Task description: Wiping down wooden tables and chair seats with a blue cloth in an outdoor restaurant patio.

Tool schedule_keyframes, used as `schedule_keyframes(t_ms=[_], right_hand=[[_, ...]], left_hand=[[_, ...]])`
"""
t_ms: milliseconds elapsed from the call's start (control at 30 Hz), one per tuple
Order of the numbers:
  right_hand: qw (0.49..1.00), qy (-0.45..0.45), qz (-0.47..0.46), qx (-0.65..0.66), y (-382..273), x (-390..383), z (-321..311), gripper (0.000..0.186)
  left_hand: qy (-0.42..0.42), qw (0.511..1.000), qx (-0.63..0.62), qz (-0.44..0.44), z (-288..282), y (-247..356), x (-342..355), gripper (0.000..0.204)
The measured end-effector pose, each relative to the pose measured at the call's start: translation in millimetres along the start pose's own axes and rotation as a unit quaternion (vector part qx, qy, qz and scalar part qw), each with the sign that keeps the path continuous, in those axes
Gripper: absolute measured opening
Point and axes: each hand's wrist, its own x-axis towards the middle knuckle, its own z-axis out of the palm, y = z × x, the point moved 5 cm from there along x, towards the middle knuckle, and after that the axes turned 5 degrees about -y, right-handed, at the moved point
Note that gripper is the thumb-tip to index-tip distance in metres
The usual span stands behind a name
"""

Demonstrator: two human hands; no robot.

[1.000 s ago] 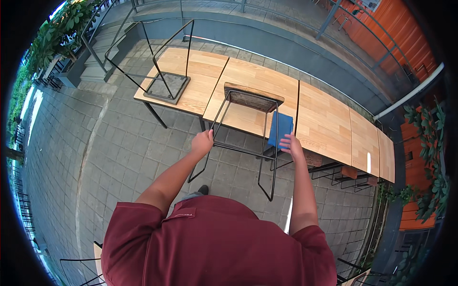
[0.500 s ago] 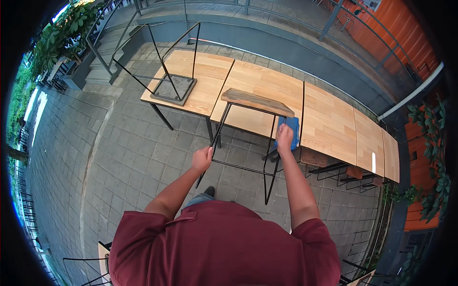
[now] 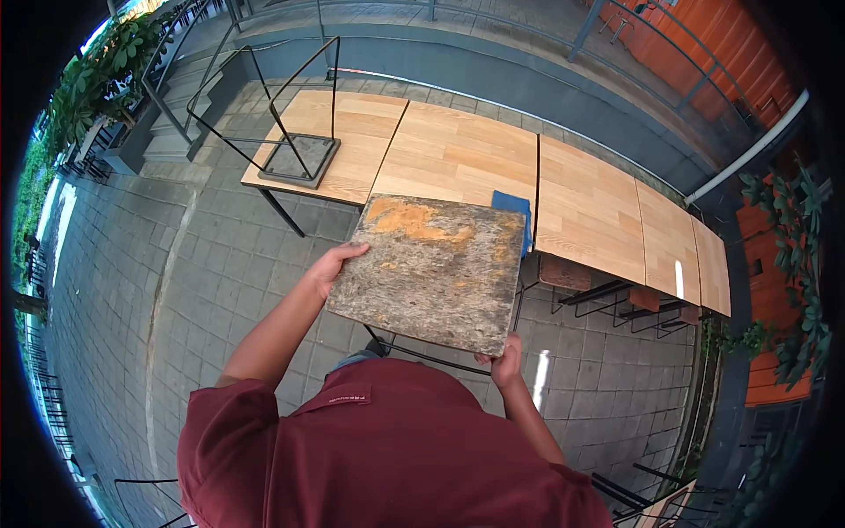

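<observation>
Wood-seated stool (image 3: 422, 282), held before the torso near the pale counter (image 3: 466, 150), looks stiff, moderately heavy and rough enough not to slip; opposite seat edges suit the hold. The left hand (image 3: 336, 264) grasps its left edge, the right hand (image 3: 505, 359) its near-right corner, above grey paving (image 3: 255, 290) outdoors.

My left arm (image 3: 271, 337) slants forward and inward, its left hand (image 3: 333, 266) gripping with the thumb (image 3: 355, 250) laid on top and most fingers hidden beneath. My right arm (image 3: 533, 421) angles forward and leftward; the right hand (image 3: 504, 362), nearer my chest, is curled in a grip, fingers partly hidden.
</observation>
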Motion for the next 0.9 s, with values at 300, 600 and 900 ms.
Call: schedule_keyframes(t_ms=[300, 600, 900], right_hand=[[0.834, 0.163, 0.451, 0.273, 121.1, 2.8, -7.3, 0.064], [0.882, 0.267, 0.387, 0.031, 277.1, -47.7, 75.0, 0.046], [0.877, 0.309, 0.366, -0.034, 451.5, -73.4, 93.3, 0.038]], left_hand=[[0.085, 0.986, 0.142, -0.013, -74.6, -136.1, 24.0, 0.057], [0.231, 0.951, 0.203, 0.032, -232.9, -250.5, 80.6, 0.049], [0.238, 0.929, 0.276, 0.058, -336.9, -313.8, 191.5, 0.043]])
